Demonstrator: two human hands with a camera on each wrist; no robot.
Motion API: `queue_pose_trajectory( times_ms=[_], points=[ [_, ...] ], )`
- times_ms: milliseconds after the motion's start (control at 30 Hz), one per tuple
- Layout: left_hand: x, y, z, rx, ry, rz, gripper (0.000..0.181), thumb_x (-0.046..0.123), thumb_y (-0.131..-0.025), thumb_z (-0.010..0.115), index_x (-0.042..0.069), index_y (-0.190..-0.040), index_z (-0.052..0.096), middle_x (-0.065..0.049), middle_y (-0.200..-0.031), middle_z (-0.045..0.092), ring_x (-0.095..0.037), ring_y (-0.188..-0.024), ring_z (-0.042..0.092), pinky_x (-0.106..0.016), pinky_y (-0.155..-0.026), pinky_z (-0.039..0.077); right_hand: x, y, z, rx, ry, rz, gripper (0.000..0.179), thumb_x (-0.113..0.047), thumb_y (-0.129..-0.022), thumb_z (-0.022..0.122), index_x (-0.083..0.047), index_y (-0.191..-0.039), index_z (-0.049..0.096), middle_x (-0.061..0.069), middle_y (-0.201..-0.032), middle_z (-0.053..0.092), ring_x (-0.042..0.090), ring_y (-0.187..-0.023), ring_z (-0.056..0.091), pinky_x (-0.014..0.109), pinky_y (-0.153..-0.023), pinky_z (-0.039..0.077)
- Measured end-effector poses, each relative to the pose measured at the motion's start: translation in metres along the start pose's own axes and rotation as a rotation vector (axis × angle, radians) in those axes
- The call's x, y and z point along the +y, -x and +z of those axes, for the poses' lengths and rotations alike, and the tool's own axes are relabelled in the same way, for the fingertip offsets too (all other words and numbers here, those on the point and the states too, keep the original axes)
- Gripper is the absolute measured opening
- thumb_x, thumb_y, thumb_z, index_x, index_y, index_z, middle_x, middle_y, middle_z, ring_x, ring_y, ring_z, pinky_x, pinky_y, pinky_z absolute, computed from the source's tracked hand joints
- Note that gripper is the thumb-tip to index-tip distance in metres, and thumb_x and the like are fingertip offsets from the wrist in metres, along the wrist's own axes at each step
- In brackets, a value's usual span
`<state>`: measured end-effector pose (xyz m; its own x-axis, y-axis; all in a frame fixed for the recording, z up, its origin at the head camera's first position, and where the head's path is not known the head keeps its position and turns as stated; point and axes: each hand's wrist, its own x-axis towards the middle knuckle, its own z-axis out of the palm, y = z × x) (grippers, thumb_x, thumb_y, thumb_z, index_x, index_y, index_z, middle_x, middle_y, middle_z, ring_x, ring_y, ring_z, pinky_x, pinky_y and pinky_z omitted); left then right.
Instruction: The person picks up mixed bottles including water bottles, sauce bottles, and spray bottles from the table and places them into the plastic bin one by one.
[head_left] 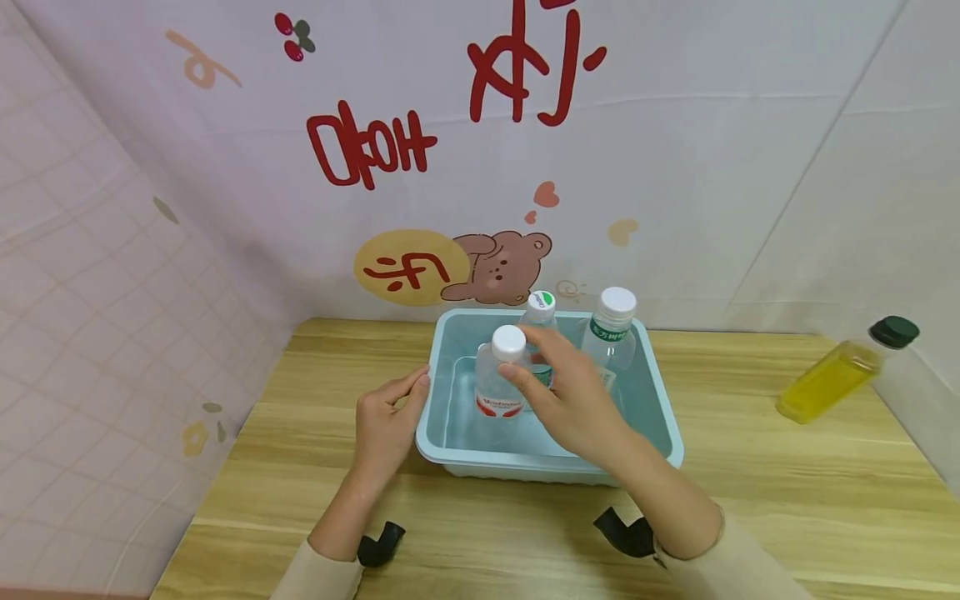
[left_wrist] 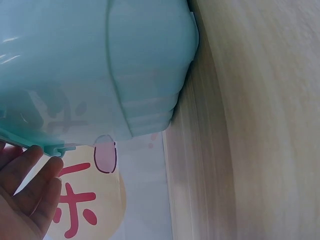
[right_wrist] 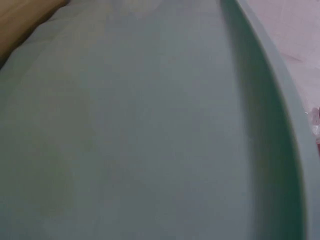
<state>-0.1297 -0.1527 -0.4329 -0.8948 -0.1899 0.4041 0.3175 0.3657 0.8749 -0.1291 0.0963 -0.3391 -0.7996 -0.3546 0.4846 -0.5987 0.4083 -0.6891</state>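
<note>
A light blue plastic basin (head_left: pixel 547 463) stands on the wooden table near the wall. At its left side my left hand (head_left: pixel 386 421) pinches the rim between thumb and fingers; the left wrist view shows these fingers (left_wrist: pixel 44 182) at the rim's edge. With thumb and index finger, my right hand (head_left: pixel 573 392) grips a clear bottle with a white cap (head_left: pixel 497 383) and a red-and-white label just below the cap, over the basin. Behind it are a slim clear bottle (head_left: pixel 542 308), partly hidden by the hand, and a wider white-capped bottle (head_left: pixel 613 333) with a green band.
To the right on the table, a bottle of yellow liquid (head_left: pixel 836 375) with a dark green cap appears tilted. A printed wall sheet (head_left: pixel 697 208) rises behind the basin. Black curved pieces (head_left: pixel 382 543) sit by both wrists. The right wrist view shows mostly the basin's wall (right_wrist: pixel 150 125).
</note>
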Motion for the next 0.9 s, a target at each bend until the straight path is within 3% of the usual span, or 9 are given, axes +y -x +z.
queue_pose_trajectory(
  times_ms=[233, 900],
  points=[
    [0.001, 0.001, 0.000, -0.001, -0.003, -0.007, 0.019, 0.009, -0.097, 0.075, 0.007, -0.115, 0.082, -0.009, -0.109, 0.079, -0.022, -0.101, 0.075, -0.018, -0.076, 0.057, 0.004, 0.000, 0.010, -0.051, -0.021, 0.083, 0.046, -0.017, -0.098, 0.075, -0.006, -0.140, 0.061, 0.004, -0.129, 0.067, 0.022, -0.117, 0.062, 0.046, -0.098, 0.054],
    [0.002, 0.001, -0.001, 0.008, -0.003, 0.005, 0.019, 0.008, -0.097, 0.075, 0.007, -0.115, 0.082, -0.009, -0.109, 0.079, -0.021, -0.102, 0.075, -0.016, -0.077, 0.057, 0.012, 0.000, 0.025, -0.101, -0.042, 0.123, 0.046, -0.018, -0.100, 0.073, -0.005, -0.142, 0.060, 0.007, -0.131, 0.065, 0.023, -0.117, 0.062, 0.047, -0.098, 0.055]
  ],
)
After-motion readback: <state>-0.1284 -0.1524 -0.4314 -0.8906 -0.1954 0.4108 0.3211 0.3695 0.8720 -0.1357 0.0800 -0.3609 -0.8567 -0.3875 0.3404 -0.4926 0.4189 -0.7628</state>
